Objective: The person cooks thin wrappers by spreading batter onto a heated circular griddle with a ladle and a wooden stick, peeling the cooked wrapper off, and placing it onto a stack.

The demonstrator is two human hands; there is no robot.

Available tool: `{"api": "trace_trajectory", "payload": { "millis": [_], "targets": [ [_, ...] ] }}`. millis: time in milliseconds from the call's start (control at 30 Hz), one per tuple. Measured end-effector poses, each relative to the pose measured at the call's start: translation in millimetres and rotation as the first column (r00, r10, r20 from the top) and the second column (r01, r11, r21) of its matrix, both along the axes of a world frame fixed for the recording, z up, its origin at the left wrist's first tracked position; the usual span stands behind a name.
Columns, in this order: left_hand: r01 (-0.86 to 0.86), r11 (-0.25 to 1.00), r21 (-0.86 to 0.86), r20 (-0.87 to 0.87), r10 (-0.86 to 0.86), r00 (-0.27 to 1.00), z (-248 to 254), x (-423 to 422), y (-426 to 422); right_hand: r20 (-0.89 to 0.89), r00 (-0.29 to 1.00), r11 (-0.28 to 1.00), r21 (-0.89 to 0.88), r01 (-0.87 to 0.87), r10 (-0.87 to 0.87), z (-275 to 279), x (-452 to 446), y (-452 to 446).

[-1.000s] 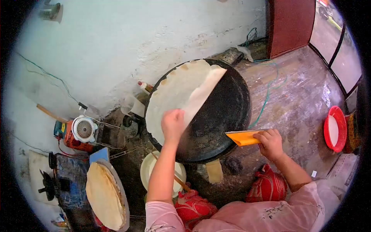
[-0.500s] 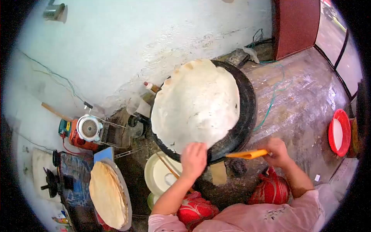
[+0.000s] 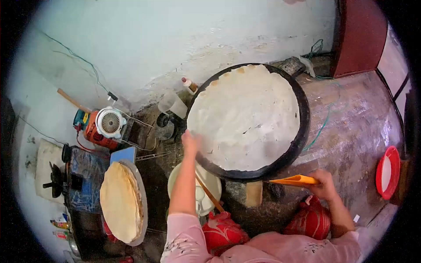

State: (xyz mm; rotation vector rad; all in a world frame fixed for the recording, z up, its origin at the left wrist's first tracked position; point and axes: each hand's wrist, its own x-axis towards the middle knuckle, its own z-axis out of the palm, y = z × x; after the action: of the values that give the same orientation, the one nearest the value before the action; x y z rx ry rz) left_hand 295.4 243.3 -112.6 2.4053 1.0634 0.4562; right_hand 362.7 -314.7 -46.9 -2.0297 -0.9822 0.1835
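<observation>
Griddle (image 3: 305, 115) right of centre, round, black; its rim shows as a broad dark band down the right and lower right, thinning at the upper left. Widest room lies to the right: floor (image 3: 355, 127) runs from the rim to a red basin (image 3: 396, 173) near the frame's right edge, a thin green cable (image 3: 322, 131) crossing it. Left side tighter: capped bottle (image 3: 190, 86) and translucent plastic jug (image 3: 174, 105) close by the upper-left rim, pale bowl (image 3: 216, 186) with a wooden stick (image 3: 209, 194) at the lower left, stack of flatbreads (image 3: 120, 201) farther off, lower left of frame. Hands well apart. Left hand (image 3: 190, 142) at the lower-left edge of the griddle, blurred; cannot tell whether its fingers grip anything. Right hand (image 3: 323, 185) closed around a folded orange sheet (image 3: 293, 180), lower right, its tip pointing left, below the rim in the frame. Flatbread (image 3: 245, 118) spread over most of the griddle: thin, off-white, roundish, outline ragged, browned patches along the top and upper-left edge, small dark marks right of its middle, surface faintly wrinkled.
</observation>
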Motion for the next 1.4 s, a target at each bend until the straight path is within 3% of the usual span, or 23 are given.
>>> {"api": "trace_trajectory", "payload": {
  "millis": [33,133,200,267,333,400,433,467,533,600,733,800,933,967,1033,1067,1100,1167,1200,1233,1267,1333,1400],
  "targets": [
    [-0.004,0.995,-0.098,-0.006,0.003,1.000,17,3,-3,0.005,1.000,1.000,-0.010,0.027,-0.027,-3,0,-2],
    [0.011,0.998,-0.059,-0.067,-0.015,0.998,-11,22,37,-0.061,0.998,1.000,0.019,0.009,-0.008,-9,0,-5],
    [-0.061,0.996,-0.065,-0.072,0.057,0.996,18,28,13,-0.094,0.995,0.998,0.055,0.034,-0.028,3,-2,2],
    [-0.300,0.954,-0.020,-0.365,0.272,0.891,47,37,-3,-0.131,0.991,0.995,0.087,0.052,-0.040,4,-4,4],
    [-0.297,0.954,-0.035,-0.340,0.268,0.902,36,37,14,-0.184,0.978,0.989,0.090,0.114,-0.095,-5,-5,3],
    [-0.205,0.960,-0.192,-0.343,0.130,0.930,37,33,23,-0.178,0.980,0.992,0.066,0.104,-0.091,2,-4,8],
    [-0.144,0.988,0.061,-0.183,0.153,0.971,30,31,18,-0.170,0.981,0.994,0.042,0.098,-0.090,5,-3,9],
    [-0.145,0.988,0.062,-0.184,0.154,0.971,39,31,8,-0.171,0.981,0.994,0.042,0.097,-0.089,5,-3,9],
    [0.014,0.997,-0.080,0.055,-0.009,0.998,67,30,-15,-0.157,0.983,0.995,0.014,0.098,-0.095,5,-3,10],
    [0.069,0.996,-0.059,0.079,-0.065,0.995,65,33,-16,-0.177,0.981,0.996,0.028,0.088,-0.081,-2,-2,7],
    [0.158,0.959,-0.236,0.264,-0.093,0.960,80,30,-29,-0.196,0.979,0.994,0.070,0.080,-0.065,0,-3,11],
    [0.140,0.743,-0.654,0.433,0.217,0.875,95,24,-35,-0.165,0.985,0.996,0.074,0.053,-0.041,-1,-2,9],
    [0.172,0.492,-0.853,0.448,0.524,0.724,62,-10,7,-0.212,0.977,0.997,0.068,0.037,-0.022,-12,-3,-1],
    [0.171,0.491,-0.854,0.446,0.523,0.726,57,-14,9,-0.214,0.976,0.997,0.067,0.040,-0.024,-18,-3,-3],
    [-0.252,0.705,-0.663,0.299,0.557,0.774,45,-25,12,-0.263,0.962,0.994,0.049,0.093,-0.077,-27,-5,-6],
    [-0.394,0.893,-0.216,0.328,0.447,0.832,9,-30,27,-0.267,0.960,0.995,0.043,0.094,-0.079,-22,-7,-5],
    [-0.261,0.965,-0.025,0.323,0.255,0.912,25,-34,-1,-0.408,0.905,0.989,0.025,0.148,-0.125,-12,-8,-2],
    [0.161,0.959,0.234,0.271,-0.223,0.936,44,-41,-49,-0.544,0.821,0.980,-0.012,0.197,-0.172,-1,-9,5],
    [0.286,0.857,0.428,0.239,-0.412,0.879,45,-42,-80,-0.550,0.818,0.981,-0.021,0.192,-0.171,-3,-8,5],
    [0.448,0.823,0.351,0.113,-0.512,0.852,67,-42,-119,-0.455,0.882,0.990,0.001,0.143,-0.127,-9,-5,5],
    [0.566,0.721,0.399,0.047,-0.633,0.773,72,-44,-143,-0.353,0.932,0.996,0.020,0.092,-0.079,-12,-5,6],
    [0.640,0.720,0.269,0.024,-0.669,0.743,69,-51,-177,-0.360,0.930,0.996,0.004,0.084,-0.077,-11,-5,6],
    [0.768,0.557,0.316,-0.149,-0.770,0.620,68,-54,-196,-0.403,0.911,0.996,-0.003,0.086,-0.080,-11,-7,7]
  ]
}}
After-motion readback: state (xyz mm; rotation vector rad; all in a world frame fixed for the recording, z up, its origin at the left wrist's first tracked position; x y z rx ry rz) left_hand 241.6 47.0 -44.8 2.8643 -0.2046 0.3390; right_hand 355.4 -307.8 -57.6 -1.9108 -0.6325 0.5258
